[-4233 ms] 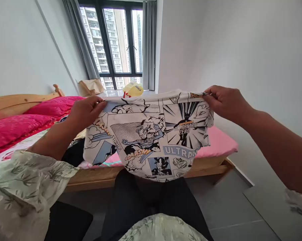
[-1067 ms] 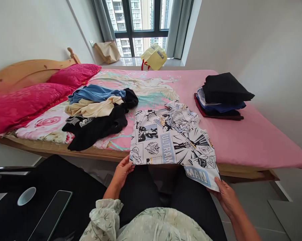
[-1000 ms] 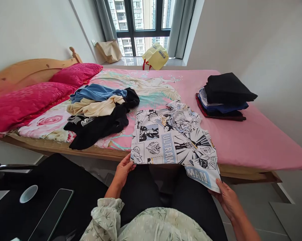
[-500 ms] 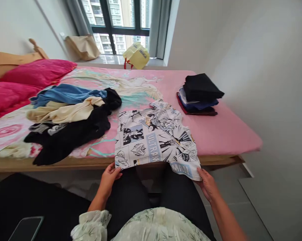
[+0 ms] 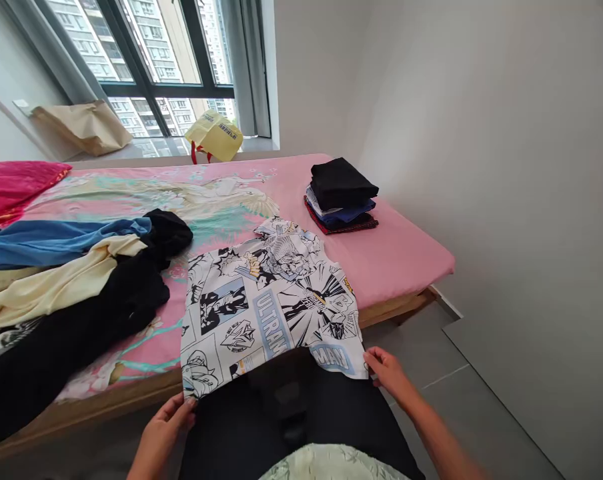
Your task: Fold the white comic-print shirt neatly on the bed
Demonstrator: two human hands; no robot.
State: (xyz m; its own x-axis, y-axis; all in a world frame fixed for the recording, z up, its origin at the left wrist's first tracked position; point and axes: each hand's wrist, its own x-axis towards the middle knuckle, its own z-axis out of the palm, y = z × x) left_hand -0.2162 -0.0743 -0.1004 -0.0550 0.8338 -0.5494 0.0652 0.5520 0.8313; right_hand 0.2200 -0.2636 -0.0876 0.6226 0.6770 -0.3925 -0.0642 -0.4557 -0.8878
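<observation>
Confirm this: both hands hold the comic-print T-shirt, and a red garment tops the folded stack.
Wrong colour: the head view shows a black garment topping the folded stack. Left hand and right hand do hold the comic-print T-shirt.

A single head-worn camera supplied the only view. It was positioned above the wearer's lap (image 5: 226, 433) and faced forward and down, across the bed (image 5: 401, 257) toward the window (image 5: 145, 85). The left hand (image 5: 165, 425) and right hand (image 5: 385, 371) lay at close range low in the frame, the shirt (image 5: 269, 307) just beyond them, the window well behind.
</observation>
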